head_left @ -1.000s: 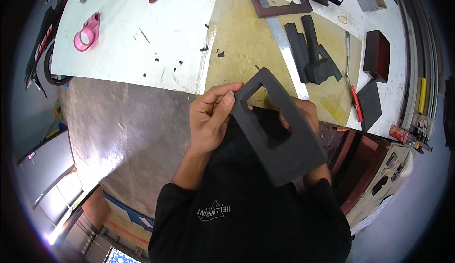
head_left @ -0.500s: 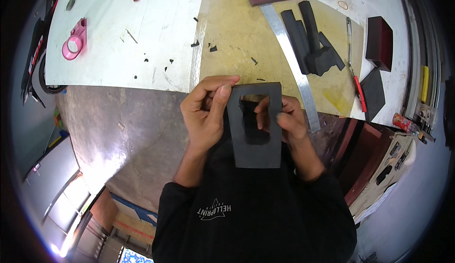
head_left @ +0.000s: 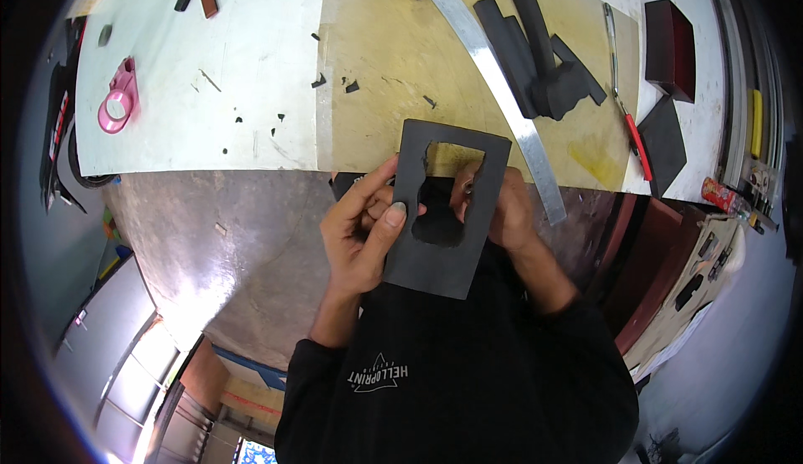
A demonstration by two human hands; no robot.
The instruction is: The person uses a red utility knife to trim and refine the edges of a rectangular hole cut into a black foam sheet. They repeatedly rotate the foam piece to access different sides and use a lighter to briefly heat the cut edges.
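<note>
Between my hands, above my lap at the table's near edge, is a dark grey rectangular foam panel [head_left: 431,272] with a wavy-edged cutout through its middle. My left hand [head_left: 360,234] pinches its left edge, thumb on the front and fingers behind. At the right edge, my right hand [head_left: 512,217] is closed around the panel. Some of its fingers show through the cutout, while others are hidden behind the foam. The panel tilts, its top leaning to the right.
A steel ruler [head_left: 493,71] lies on the yellowish cutting mat [head_left: 385,38], beside dark foam offcuts [head_left: 535,71]. Farther right are a red-handled tool [head_left: 636,146] and a dark red box [head_left: 669,50]. A pink tape dispenser [head_left: 120,100] sits on the white table [head_left: 209,130] at left.
The panel has turned clockwise and now faces up more fully. My left hand has slid from its upper corner down the left edge. The view has shifted slightly.
</note>
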